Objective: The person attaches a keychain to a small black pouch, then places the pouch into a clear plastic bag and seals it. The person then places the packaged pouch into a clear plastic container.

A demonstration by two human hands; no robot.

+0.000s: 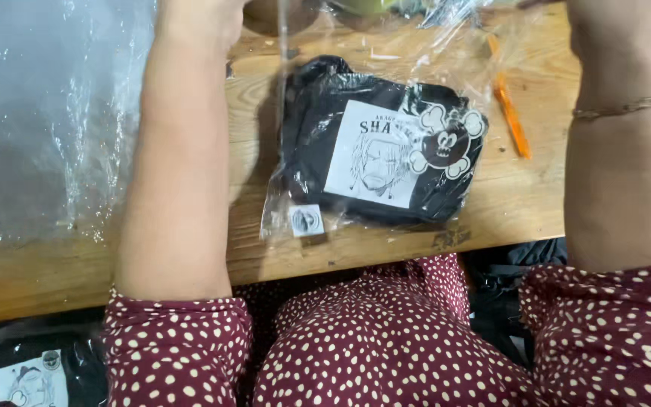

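Observation:
A folded black garment (318,128) with a white printed picture panel and a skull emblem lies inside a clear plastic bag (276,215) on the wooden table (39,279). A small square tag (306,220) sits in the bag's near corner. Both my forearms reach past the bag toward the far side of the table. My left hand (199,16) is to the left of the bag and my right hand (610,19) to its right. Only the heels of the hands show at the top edge, and the fingers are cut off. A thin bracelet (627,105) circles my right wrist.
A pile of clear plastic bags (47,113) covers the table's left part. An orange pen-like tool (511,113) lies right of the packed garment. Another bagged black garment (24,377) rests below the table edge at bottom left. My dotted maroon sleeves fill the bottom.

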